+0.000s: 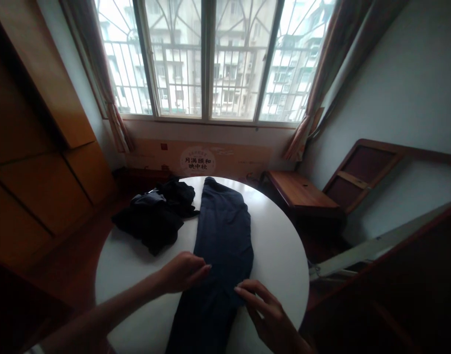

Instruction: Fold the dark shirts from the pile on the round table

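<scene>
on white table [280, 246], left hand [184, 271] at navy trousers [225, 231], grip unclear; right hand [264, 307] unclenched; hem cut off.

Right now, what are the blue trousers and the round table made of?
The dark blue trousers look like soft woven cloth, matte; they lie limp with shallow creases. The round table has a smooth white top with a faint sheen, perhaps laminate or painted wood; the look leaves it open.
</scene>
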A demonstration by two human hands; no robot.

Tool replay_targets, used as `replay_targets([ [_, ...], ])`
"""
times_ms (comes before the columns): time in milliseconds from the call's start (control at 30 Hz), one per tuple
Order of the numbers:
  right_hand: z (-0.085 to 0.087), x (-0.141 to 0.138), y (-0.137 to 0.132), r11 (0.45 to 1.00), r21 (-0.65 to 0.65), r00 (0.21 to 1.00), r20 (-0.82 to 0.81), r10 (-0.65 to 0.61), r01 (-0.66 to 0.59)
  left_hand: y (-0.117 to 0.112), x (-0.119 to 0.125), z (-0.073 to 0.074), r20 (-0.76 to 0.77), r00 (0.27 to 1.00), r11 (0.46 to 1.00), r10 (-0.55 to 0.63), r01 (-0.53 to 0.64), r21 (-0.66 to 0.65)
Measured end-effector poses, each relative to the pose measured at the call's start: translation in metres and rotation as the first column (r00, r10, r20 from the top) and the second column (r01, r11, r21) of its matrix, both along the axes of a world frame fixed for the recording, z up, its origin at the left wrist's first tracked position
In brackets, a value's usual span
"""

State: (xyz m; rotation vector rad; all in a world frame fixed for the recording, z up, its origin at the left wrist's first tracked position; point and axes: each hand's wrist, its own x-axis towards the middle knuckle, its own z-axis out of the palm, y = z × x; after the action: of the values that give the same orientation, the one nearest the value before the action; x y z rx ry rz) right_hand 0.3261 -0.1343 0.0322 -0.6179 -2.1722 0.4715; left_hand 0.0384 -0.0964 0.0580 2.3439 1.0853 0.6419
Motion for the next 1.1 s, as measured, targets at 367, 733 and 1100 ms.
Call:
replay_targets([
  [367,-0.028,-0.026,0.066,0.979,-0.161,0.971,0.223,-0.085,0.122,0.070,0.058,-0.065,-0.330,0.942,0.972,0.056,0.024,0.235],
  [733,-0.026,-0.024,0.061,0.960,-0.259,0.981,0.184,-0.059,0.107,0.066,0.056,-0.063,-0.316,0.949,0.970,0.021,0.057,0.236],
  [1100,-0.028,-0.024,0.061,0.966,-0.240,0.982,0.179,-0.053,0.096,0.064,0.055,-0.062,-0.296,0.955,0.974,0.034,0.036,0.226],
])
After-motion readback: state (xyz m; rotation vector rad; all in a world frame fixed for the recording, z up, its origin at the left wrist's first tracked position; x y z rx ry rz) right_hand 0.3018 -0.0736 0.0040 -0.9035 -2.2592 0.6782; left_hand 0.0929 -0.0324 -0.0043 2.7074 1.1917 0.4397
